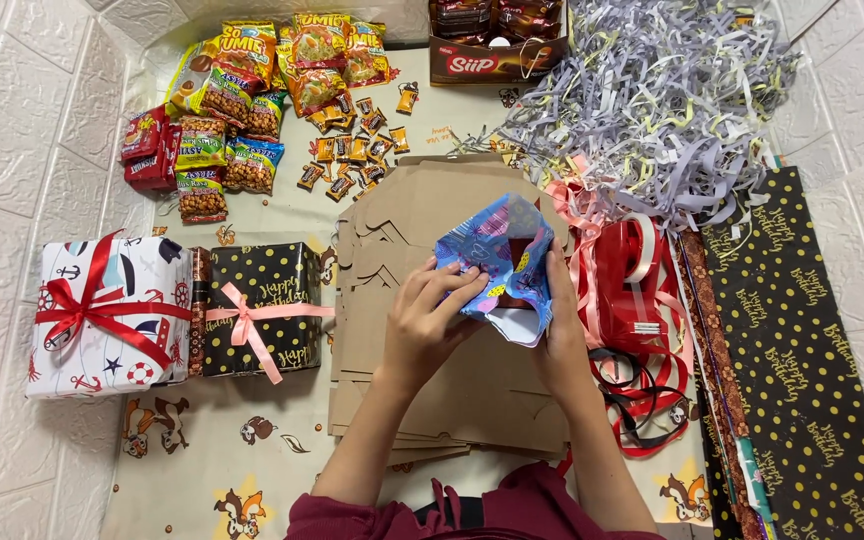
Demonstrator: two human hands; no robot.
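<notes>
Both hands hold a small parcel (497, 265) wrapped in blue patterned paper, lifted just above a stack of flat brown cardboard box blanks (422, 400). My left hand (430, 320) presses its fingers on the parcel's left side and front. My right hand (560, 330) grips the parcel's right side, where white inner paper shows at the bottom fold.
Two wrapped, ribboned gift boxes sit at left: a white nautical one (107, 315) and a black dotted one (257, 310). Snack packets (242, 100) and small candies (352, 155) lie at the back, beside shredded paper (652, 100). Red ribbon rolls (632, 290) and black dotted wrapping paper (802, 350) lie at right.
</notes>
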